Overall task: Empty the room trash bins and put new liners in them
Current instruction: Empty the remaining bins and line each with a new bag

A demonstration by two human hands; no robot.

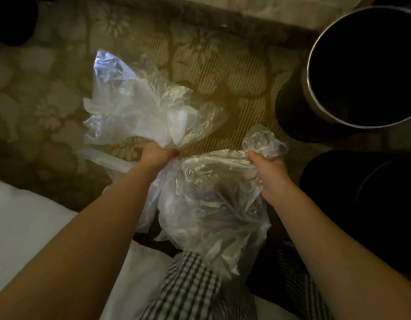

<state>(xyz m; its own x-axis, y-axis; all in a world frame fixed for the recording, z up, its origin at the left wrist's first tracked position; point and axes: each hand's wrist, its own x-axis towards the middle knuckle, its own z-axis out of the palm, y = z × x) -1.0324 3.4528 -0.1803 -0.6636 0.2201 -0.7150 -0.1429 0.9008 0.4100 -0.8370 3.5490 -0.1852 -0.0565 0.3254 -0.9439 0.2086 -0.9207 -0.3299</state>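
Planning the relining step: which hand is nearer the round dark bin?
Right. The right hand, gripping the clear bag by its gathered top, is below and left of the bin; the left hand grips loose plastic farther left.

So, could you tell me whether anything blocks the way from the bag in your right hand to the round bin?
Nothing visible does. Only patterned carpet lies between the bag, gripped by the right hand, and the bin's open mouth.
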